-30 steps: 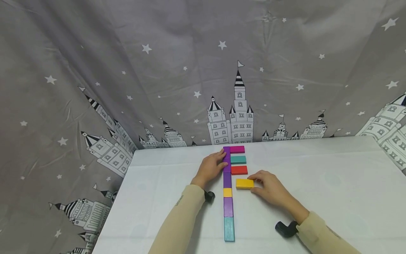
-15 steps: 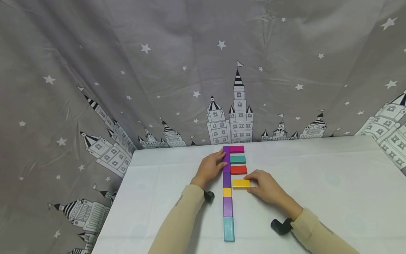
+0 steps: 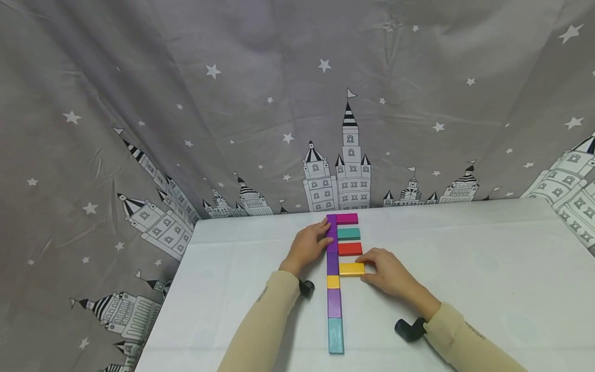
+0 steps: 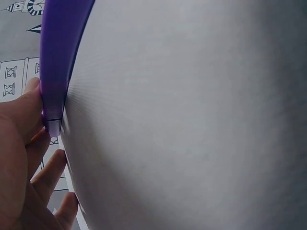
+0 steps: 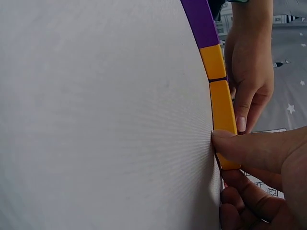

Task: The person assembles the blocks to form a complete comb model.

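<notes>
In the head view my right hand (image 3: 388,271) pinches the right end of a yellow block (image 3: 349,269) between thumb and fingers. The block lies crosswise, its left end right at the line of blocks. The right wrist view shows the thumb on the yellow block (image 5: 223,108), in line with a short yellow block (image 5: 212,61). My left hand (image 3: 308,247) rests its thumb and fingertips on the purple blocks (image 3: 332,242) at the far end of the line. In the left wrist view, thumb and forefinger touch the purple side (image 4: 57,57).
A red block (image 3: 350,249), a teal block (image 3: 348,234) and a magenta block (image 3: 347,218) branch rightward from the line. Toward me it continues with a lighter purple block (image 3: 334,303) and a long teal block (image 3: 335,336). A grey castle-print curtain (image 3: 260,103) borders the white table (image 3: 488,289).
My right hand has slid the yellow block leftward and slightly toward me, up to the line of blocks. The left hand stays in place on the purple blocks.
</notes>
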A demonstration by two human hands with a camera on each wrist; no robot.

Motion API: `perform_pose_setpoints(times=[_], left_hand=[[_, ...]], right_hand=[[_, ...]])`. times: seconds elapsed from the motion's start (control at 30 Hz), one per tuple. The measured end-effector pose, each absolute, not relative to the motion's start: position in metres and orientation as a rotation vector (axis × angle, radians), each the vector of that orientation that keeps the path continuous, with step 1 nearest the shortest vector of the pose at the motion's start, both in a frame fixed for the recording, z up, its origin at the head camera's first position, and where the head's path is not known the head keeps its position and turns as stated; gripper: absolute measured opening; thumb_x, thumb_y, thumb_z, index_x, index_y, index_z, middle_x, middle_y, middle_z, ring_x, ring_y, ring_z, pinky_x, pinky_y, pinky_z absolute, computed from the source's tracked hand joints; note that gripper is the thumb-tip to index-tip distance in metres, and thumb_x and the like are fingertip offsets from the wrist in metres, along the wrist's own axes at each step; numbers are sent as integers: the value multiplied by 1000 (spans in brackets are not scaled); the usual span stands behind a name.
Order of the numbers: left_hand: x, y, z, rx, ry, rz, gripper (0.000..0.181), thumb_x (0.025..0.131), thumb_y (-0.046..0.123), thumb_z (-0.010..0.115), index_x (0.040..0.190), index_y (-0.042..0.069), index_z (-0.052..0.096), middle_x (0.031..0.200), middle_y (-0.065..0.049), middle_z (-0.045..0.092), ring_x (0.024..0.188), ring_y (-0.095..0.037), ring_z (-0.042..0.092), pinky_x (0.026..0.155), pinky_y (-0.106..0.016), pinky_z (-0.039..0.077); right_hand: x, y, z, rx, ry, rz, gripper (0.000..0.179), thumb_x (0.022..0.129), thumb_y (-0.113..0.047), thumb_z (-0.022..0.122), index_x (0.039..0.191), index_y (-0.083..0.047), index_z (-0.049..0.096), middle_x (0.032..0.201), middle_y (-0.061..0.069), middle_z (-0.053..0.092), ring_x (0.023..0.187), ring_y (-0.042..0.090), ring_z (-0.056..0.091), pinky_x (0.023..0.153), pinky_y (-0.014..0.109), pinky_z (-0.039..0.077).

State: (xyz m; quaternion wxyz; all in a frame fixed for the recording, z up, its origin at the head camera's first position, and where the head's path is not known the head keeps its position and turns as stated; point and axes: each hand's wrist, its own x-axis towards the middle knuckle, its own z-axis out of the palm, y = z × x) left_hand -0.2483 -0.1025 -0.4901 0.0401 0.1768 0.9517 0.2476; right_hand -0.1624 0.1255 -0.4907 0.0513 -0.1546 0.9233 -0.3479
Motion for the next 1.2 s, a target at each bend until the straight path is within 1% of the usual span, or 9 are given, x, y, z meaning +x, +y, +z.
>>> perform_pose_setpoints(times=[0.4,0.9,1.2], left_hand=[[-249,-103,-491,564,2931,742,55,99,33,65,148,13,50,157,3,42,144,-23,40,121,-42,30],[-248,-102,-489,576,2930,720,54,99,32,64,148,12,50,157,1,42,144,-24,41,120,-42,31],[-250,-103,-488,576,2922,680,55,100,34,63,149,13,49,157,2,41,143,-25,41,120,-42,31]], right_hand=[[-163,127,-491,-511,2809,-1070,34,82,-9,81,115,-6,74,108,7,68,102,26,61,97,50,53],[-162,126,-493,-499,2808,-1071,36,82,-10,81,117,-6,73,112,7,68,104,27,61,99,51,51],[-162,127,-494,-516,2802,-1089,38,82,-11,82,118,-5,72,113,8,68,106,28,60,100,51,51]])
